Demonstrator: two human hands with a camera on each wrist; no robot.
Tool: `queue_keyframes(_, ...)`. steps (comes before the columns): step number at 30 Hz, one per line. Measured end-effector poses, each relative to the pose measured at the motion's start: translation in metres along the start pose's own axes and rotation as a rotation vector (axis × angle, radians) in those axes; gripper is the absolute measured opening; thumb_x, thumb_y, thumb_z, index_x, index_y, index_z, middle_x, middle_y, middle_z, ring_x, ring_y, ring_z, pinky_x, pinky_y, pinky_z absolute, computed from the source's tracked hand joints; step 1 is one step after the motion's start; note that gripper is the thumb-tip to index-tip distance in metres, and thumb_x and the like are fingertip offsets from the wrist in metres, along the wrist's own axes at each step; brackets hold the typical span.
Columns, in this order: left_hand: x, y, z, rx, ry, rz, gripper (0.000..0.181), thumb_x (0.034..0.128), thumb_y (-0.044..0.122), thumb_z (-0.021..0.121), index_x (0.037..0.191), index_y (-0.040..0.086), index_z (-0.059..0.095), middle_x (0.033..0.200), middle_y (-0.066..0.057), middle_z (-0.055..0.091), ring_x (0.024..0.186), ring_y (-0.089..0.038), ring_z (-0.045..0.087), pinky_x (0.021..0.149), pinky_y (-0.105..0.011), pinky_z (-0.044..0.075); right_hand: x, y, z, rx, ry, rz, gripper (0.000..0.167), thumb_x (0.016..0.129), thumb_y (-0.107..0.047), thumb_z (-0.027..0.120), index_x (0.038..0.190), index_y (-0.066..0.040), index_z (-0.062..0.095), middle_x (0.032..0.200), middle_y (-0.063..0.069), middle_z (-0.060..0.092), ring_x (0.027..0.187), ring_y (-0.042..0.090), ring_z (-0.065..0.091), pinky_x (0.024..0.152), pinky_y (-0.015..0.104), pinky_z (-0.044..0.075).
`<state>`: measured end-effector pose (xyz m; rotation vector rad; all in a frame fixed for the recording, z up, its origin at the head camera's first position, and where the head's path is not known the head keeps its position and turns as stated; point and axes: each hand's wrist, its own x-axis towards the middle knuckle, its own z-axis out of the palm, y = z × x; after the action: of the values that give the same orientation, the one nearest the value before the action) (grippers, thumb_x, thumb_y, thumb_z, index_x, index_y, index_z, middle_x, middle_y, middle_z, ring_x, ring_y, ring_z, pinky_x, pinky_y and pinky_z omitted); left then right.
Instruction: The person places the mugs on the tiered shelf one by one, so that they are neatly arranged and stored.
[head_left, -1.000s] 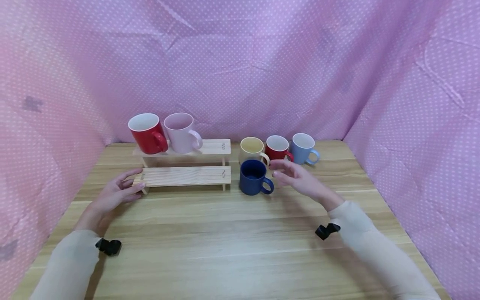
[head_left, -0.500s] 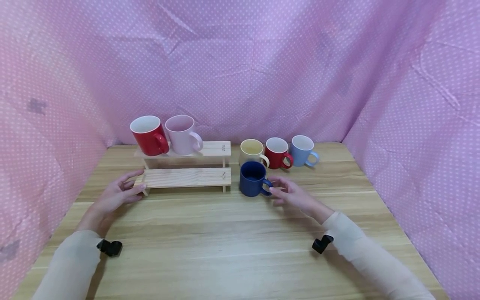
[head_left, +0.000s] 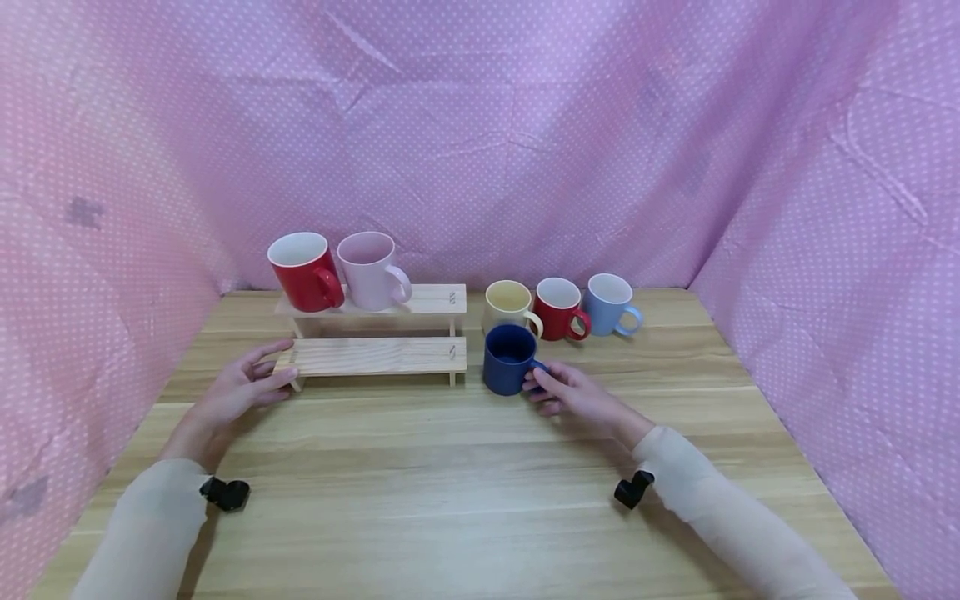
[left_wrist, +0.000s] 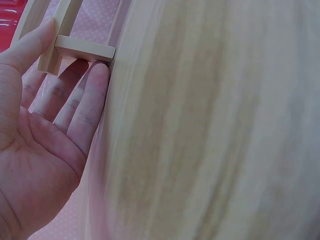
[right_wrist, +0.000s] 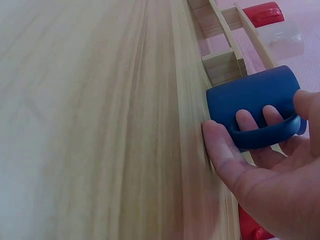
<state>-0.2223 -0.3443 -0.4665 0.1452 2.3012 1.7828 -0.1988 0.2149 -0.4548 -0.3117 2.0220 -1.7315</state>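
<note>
Nearest are two cream sleeves (head_left: 142,533) of soft, slightly wrinkled cloth, each with a small black piece (head_left: 225,494) at the wrist, over a table (head_left: 420,500) with long, pale wood-grain streaks. Past the right sleeve, the right hand (head_left: 581,402) grips the blue mug (head_left: 506,367) by its handle (right_wrist: 265,136), some fingertips through the loop and the thumb up near the rim. The mug stands upright on the table, to the left of that hand, matte and straight-sided with a rounded handle. The left hand (head_left: 236,392) pinches the left end of the front shelf (head_left: 375,356), a flat, grained plank on short legs. Just behind the blue mug sits a yellow mug (head_left: 506,312), then a glossy red mug (head_left: 555,317) and a pale blue mug (head_left: 603,312). The taller back shelf (head_left: 431,298) carries a second red mug (head_left: 300,283) and a pink mug (head_left: 367,279). Beyond hangs creased pink dotted cloth (head_left: 480,150).
</note>
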Motion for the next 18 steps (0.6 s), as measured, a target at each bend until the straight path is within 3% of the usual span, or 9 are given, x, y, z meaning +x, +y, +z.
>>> queue_keyframes(7, -0.0014, 0.0009, -0.001, 0.033, -0.015, -0.015, 0.072, 0.0999, 0.028, 0.068, 0.16, 0.015, 0.03, 0.148, -0.032, 0.037, 0.103, -0.005, 0.065, 0.089, -0.032, 0.059, 0.0054, -0.0004, 0.0028, 0.005, 0.013, -0.031, 0.051, 0.11, -0.036, 0.045, 0.126, 0.012, 0.054, 0.128, 0.027, 0.059, 0.124, 0.04, 0.054, 0.102, 0.047, 0.053)
queue_keyframes(18, -0.0014, 0.004, -0.0002, 0.045, -0.024, -0.01, 0.075, 0.1, 0.028, 0.068, 0.161, 0.013, 0.027, 0.153, -0.034, 0.032, 0.104, -0.001, 0.064, 0.089, -0.032, 0.059, 0.0045, -0.0022, 0.0073, 0.041, 0.046, -0.033, 0.048, 0.11, -0.032, 0.045, 0.123, 0.013, 0.055, 0.125, 0.025, 0.06, 0.123, 0.035, 0.055, 0.106, 0.048, 0.05)
